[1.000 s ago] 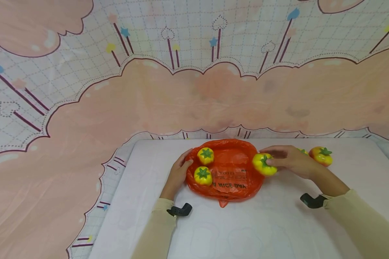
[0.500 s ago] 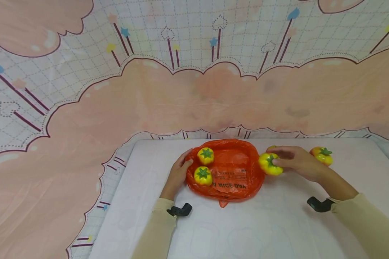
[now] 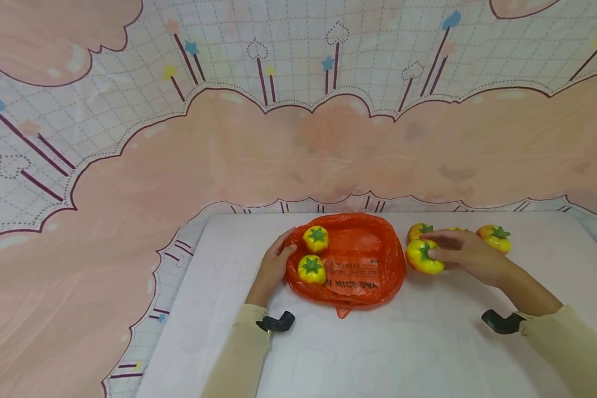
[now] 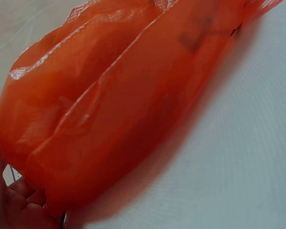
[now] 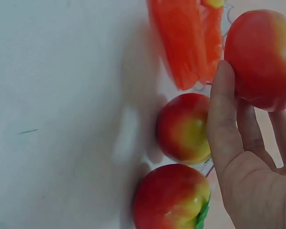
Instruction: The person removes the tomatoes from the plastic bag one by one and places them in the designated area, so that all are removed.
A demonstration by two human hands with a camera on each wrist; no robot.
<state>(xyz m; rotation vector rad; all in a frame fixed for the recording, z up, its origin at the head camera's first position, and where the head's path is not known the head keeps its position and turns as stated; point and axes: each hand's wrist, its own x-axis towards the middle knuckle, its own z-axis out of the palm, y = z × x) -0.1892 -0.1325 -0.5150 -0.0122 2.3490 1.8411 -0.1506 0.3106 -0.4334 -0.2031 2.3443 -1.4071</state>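
My left hand (image 3: 275, 265) grips the left rim of a red plastic bag (image 3: 358, 243); the left wrist view shows curled fingers (image 4: 26, 205) at the film's edge. The bag lies spread open with its sides rolled up, and two yellow persimmons (image 3: 316, 239) with green leafy tops sit in its left part. Right of the bag, my right hand (image 3: 465, 251) holds another persimmon (image 3: 425, 256) between thumb and fingers. From the right wrist view, this persimmon's red underside (image 5: 262, 59) shows, raised over the table.
Behind my right hand, more persimmons stand on the white table (image 3: 358, 354): one at the left (image 3: 418, 231), one mostly hidden, and one at the right (image 3: 494, 239). A patterned cloth (image 3: 328, 155) hangs behind the table.
My right hand has moved to the right, away from the bag's rim, with the persimmon in it. A persimmon behind it has come into view. The left hand stays put.
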